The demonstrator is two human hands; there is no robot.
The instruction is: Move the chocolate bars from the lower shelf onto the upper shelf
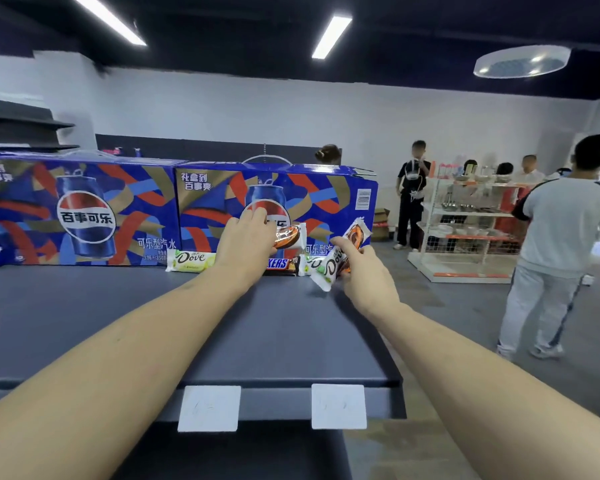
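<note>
The upper shelf point(153, 323) is a broad dark grey surface reaching from the front edge, where two white label tags point(338, 406) hang, back to a row of blue Pepsi cartons point(118, 209) that stand along its rear. Against the foot of the cartons lie three bars in a line: a white Dove bar point(189, 260) on the left, a brown Snickers bar point(284, 264) just beside the left hand, and another white bar point(309, 264) partly hidden behind the right hand's load. The left hand point(245, 242) reaches over the row, its fingers curled round an orange-brown bar point(288, 236) held above the Snickers. The right hand point(364, 271) grips a white Dove bar point(328, 268) together with an orange bar point(355, 233), both tilted, just above the shelf.
</note>
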